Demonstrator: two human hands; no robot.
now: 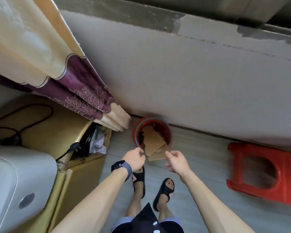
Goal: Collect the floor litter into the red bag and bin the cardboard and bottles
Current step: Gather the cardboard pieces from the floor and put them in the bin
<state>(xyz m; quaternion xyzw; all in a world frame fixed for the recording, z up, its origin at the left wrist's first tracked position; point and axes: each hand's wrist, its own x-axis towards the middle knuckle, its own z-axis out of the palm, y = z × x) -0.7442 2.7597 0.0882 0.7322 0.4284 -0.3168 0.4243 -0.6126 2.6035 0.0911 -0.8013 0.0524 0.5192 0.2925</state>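
Observation:
A round red bin [170, 134] stands on the floor against the wall, with dark litter and several brown cardboard pieces [152, 137] inside. The lowest cardboard sheet [156, 157] sticks out over the bin's near rim. My left hand [135, 158], with a dark watch on its wrist, has its fingers curled and pinches that sheet's left edge at the rim. My right hand [176, 161] pinches the sheet's right corner between thumb and fingertips. No red bag or bottles are in view.
A gold-coloured box [71, 165] with a black bag and crumpled paper [97, 142] in it stands at the left, under a white appliance [15, 182] and cable. A curtain [84, 91] hangs beside the bin. A red plastic stool [252, 174] sits at the right. My sandalled feet [151, 187] are on the grey floor.

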